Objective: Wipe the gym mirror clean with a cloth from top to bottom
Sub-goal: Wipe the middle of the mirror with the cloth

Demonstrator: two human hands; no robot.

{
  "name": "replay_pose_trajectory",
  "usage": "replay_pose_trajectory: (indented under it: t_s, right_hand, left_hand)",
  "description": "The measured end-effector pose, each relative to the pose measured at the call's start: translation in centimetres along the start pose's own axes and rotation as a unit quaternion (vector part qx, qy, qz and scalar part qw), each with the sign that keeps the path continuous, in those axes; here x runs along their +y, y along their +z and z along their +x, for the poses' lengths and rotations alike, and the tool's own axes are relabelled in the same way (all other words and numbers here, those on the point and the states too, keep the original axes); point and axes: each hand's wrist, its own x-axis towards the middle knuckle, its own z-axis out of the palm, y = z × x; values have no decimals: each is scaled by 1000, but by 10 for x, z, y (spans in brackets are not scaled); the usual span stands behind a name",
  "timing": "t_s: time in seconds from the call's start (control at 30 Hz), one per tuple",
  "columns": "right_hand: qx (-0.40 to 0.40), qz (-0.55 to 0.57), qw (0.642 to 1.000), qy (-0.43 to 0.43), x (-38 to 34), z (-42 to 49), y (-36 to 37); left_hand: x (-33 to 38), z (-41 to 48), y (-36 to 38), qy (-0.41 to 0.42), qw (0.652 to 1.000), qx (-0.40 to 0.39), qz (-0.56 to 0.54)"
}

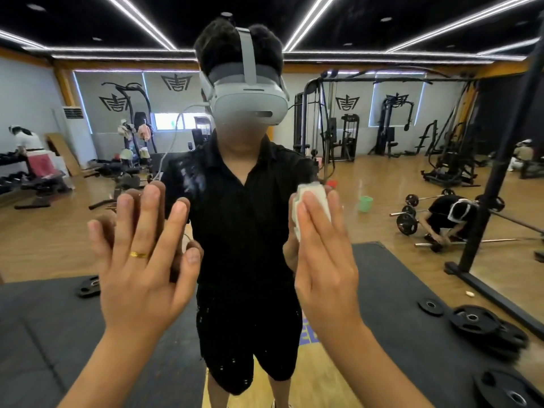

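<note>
Now we press the folded white cloth (pixel 312 198) flat to the mirror (pixel 382 178) under our right hand (pixel 323 266), whose fingers lie straight, so the grip is not curled round it. Our left hand (pixel 141 260) rests spread on the mirror, holding nothing. A whitish smear (pixel 191 179) lies up and left of the cloth, between both hands.

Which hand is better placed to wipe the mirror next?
Probably the right hand: it presses the cloth flat on the mirror. The left hand is bare, its fingers spread on the mirror, holding nothing.
</note>
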Motion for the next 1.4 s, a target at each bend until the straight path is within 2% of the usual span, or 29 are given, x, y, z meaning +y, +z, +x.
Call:
replay_pose_trajectory:
  t_s: [0.13,0.23,0.3,0.4,0.47,0.63,0.7,0.83,0.93,1.03,1.13,1.2,1.33,1.4]
  right_hand:
    - [51,-1,999,17,12,51,-7]
    - [106,33,992,66,-2,49,7]
    - [83,66,991,84,-21,15,20]
    - [-5,18,1000,-7,-29,-20,22]
    - [-4,-4,1000,-16,-20,-4,15]
    - [126,1,988,90,-16,57,22]
    - [100,10,991,91,-30,34,32]
    - [5,-8,1000,2,-48,-33,38]
    - [17,-11,999,25,-32,-4,26]
    - [97,-40,992,75,-12,38,15]
    - [134,-18,983,127,-29,26,26]
    - [117,1,983,143,-52,-5,41]
    - [69,-10,994,83,-58,-35,46]
    - [57,-7,994,89,-57,-33,40]
  left_hand:
    - [-1,0,0,-3,1000,2,-6]
    - [-2,-1,0,-4,1000,0,-12]
    - [-2,0,0,-5,1000,-2,-17]
    - [-3,1,-1,-9,1000,-7,-22]
    - [-3,2,-2,-13,1000,-14,-23]
    - [-2,3,-4,-23,999,-25,-23]
    - [-2,3,-5,-25,999,-28,-27]
    - [-2,4,-6,-25,999,-32,-30]
    - [-3,3,-6,-22,999,-29,-29]
    - [-3,3,-6,-23,999,-23,-30]
    - [-3,4,-7,-22,999,-22,-34]
    - [-3,6,-8,-21,999,-24,-34]
    - [-2,10,-22,-22,994,-47,-91]
    - [-12,9,-33,-3,993,-56,-106]
